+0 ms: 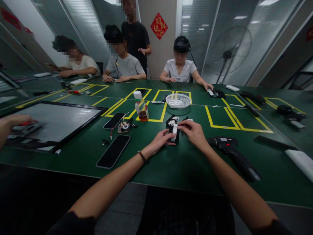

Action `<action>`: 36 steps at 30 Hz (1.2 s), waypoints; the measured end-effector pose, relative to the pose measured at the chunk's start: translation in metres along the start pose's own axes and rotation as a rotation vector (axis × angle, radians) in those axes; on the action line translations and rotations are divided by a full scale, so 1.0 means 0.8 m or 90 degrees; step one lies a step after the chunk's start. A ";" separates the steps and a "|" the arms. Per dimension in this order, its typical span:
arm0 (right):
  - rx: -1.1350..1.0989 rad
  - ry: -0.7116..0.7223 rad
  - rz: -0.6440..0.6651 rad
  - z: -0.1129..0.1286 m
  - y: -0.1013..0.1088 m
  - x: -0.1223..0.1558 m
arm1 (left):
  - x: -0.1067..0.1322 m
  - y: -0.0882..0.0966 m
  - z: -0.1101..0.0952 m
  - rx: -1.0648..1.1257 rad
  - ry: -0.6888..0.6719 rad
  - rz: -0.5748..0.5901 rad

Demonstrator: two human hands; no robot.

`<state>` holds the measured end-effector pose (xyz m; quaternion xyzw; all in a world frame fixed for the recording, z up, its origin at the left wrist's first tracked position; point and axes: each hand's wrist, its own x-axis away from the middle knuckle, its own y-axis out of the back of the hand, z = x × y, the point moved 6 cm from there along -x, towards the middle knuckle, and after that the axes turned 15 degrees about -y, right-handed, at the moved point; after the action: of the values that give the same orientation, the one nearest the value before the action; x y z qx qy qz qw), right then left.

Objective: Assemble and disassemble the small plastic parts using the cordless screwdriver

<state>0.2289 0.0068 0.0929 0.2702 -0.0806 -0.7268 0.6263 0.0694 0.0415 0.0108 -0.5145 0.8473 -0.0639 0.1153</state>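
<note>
My left hand [160, 142] is closed on a small black part with a white strip [174, 129] on its face, close to the table's surface. On its right side my right hand [194, 131] has thumb and forefinger pinched together at the edge of the white strip. Whatever lies between those fingertips is too small to make out. More small black and white pieces [173, 119] sit just beyond the held part, partly covered by my fingers. A black cordless drill [228, 143] lies to the right of my right hand.
Left of my hands are a large phone [113, 151], a smaller phone [114, 120], a speaker-like part with wires [124, 127] and a bottle [142, 111]. A white basket [178, 105] stands ahead. A co-worker's hand [21, 120] works over a screen panel [70, 114]. Several people are opposite.
</note>
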 end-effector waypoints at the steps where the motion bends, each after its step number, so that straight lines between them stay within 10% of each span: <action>1: -0.023 -0.019 -0.014 -0.004 0.000 -0.002 | -0.003 -0.002 -0.002 0.000 -0.002 0.000; 13: -0.206 -0.099 -0.015 -0.037 -0.002 0.001 | -0.025 -0.013 -0.001 0.011 -0.065 -0.014; 36: 0.002 0.054 -0.051 -0.015 -0.010 0.017 | -0.013 -0.011 -0.004 0.023 -0.056 0.014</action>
<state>0.2270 -0.0016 0.0753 0.3048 -0.0446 -0.7391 0.5990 0.0806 0.0463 0.0168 -0.5056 0.8456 -0.0551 0.1622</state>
